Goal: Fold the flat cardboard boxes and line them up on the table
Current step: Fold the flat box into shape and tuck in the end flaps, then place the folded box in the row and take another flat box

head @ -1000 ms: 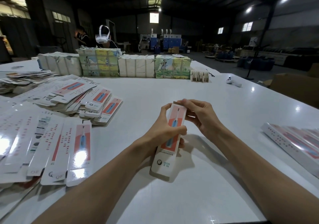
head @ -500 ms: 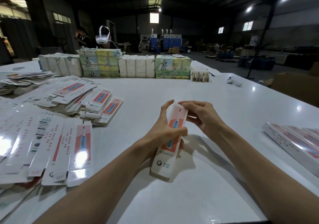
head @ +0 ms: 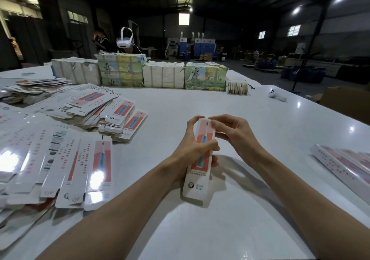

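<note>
A: Head view. You hold the narrow box (head: 200,169) over the tabletop (head: 250,219). Its long axis runs away from you, and its pink-and-white printed face is toward the camera.

B: Your left hand (head: 188,151) grips its middle. The thumb lies across the front, the other fingers (head: 215,162) curl round from behind, and the forefinger arches up the left edge to the top.

A: Your right hand (head: 240,137) meets the box at the far end. Its leading fingers (head: 213,122) are bent and pinch the upper corner, and the rest are loosely curled. I cannot tell what lies under those fingertips.

B: Left of your fingers, the flat boxes (head: 96,159) lie spread in overlapping rows on the tabletop. A looser heap (head: 112,115) of them sits just beyond.

A: Right of your fingers and well apart, the folded boxes (head: 344,165) lie side by side near the tabletop's edge.

B: Straight beyond your fingers, along the far edge, stands a row of wrapped bundles (head: 164,77). Some are white and some are printed green and yellow, and they touch one another.

A: Beyond your fingers and to the right, a white controller (head: 277,96) lies alone on the tabletop.

B: Behind the bundles are a white headset (head: 125,39) and a person (head: 102,41) in dark clothing, in a dim hall.
</note>
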